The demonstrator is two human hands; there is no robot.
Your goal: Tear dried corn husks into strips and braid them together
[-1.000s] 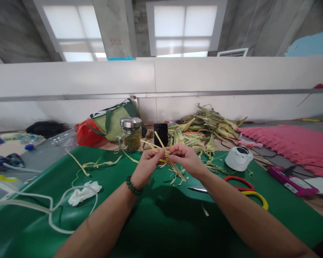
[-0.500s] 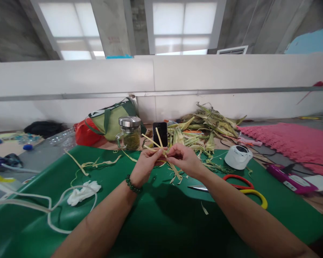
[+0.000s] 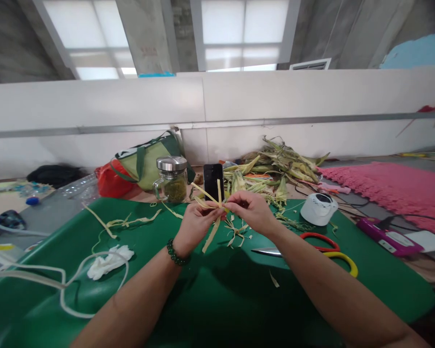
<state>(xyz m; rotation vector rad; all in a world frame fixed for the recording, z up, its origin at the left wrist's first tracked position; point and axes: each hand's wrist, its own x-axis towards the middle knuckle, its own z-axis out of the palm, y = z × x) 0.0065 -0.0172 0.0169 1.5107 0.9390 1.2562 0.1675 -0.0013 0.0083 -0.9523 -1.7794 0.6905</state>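
Observation:
Pale yellow corn husk strips [image 3: 212, 234] cross one another between my two hands above the green mat. My left hand [image 3: 196, 218], with a dark green bead bracelet [image 3: 176, 252] on its wrist, pinches the strips where they cross. Two or more strip ends stick up past its fingers, and a wider end hangs below. My right hand [image 3: 252, 209] is closed at the same crossing, thumb and forefinger pinched on the strips. Exactly how the strips overlap is hidden by the fingers. A phone [image 3: 213, 180] stands upright just behind the hands.
Red-and-yellow scissors [image 3: 271, 252] lie beneath my right forearm, near a white roll-shaped object [image 3: 319, 209]. At the back are a glass jar mug [image 3: 176, 186], a green bag [image 3: 150, 159] and piled corn husks [image 3: 286, 159]. White tissue [image 3: 110, 262] and a white cable [image 3: 63, 285] lie left.
The lower strip ends have swung from pointing down-right to down-left, and an upper strip now stands more upright. My right hand has shifted slightly; both hands keep hold of the strips.

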